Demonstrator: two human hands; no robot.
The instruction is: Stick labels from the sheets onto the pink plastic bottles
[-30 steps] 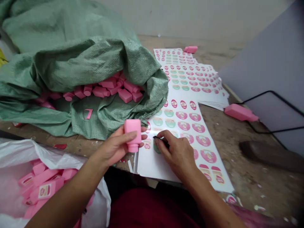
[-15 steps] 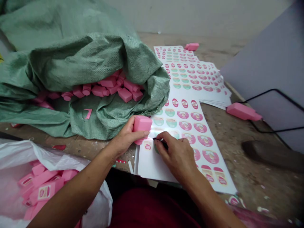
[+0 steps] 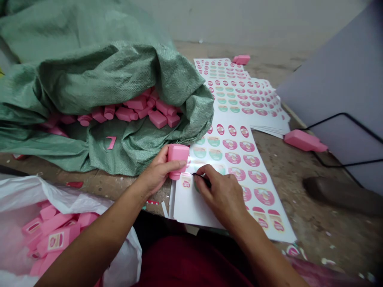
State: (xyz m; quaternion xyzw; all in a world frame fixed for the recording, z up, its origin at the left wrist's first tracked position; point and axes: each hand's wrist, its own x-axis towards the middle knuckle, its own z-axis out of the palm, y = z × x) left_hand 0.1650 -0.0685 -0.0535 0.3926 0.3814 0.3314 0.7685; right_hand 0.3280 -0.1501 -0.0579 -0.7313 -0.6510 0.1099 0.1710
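Note:
My left hand (image 3: 158, 169) grips a small pink plastic bottle (image 3: 178, 155), neck pointing down toward me, just over the left edge of a sticker sheet (image 3: 194, 209). The thumb lies across its front. My right hand (image 3: 223, 191) is closed on a thin dark pointed tool (image 3: 203, 178); whether it is a blade or tweezers I cannot make out. Its tip touches the sheet beside a pink-and-cream label (image 3: 186, 182) near the bottle's neck. Rows of pink and green oval stickers cover the sheet, partly hidden under my right hand.
A green woven sack (image 3: 116, 71) full of plain pink bottles lies open at the left. Labelled bottles fill a white bag (image 3: 124, 255) at lower left. More sticker sheets (image 3: 251, 95) lie behind. A loose pink bottle (image 3: 305, 140) rests by a black metal frame (image 3: 347, 113) at right.
The bottle in my left hand has tipped a little more upright and shifted slightly left and up. My right hand stays almost in place with the tool's tip on the sheet.

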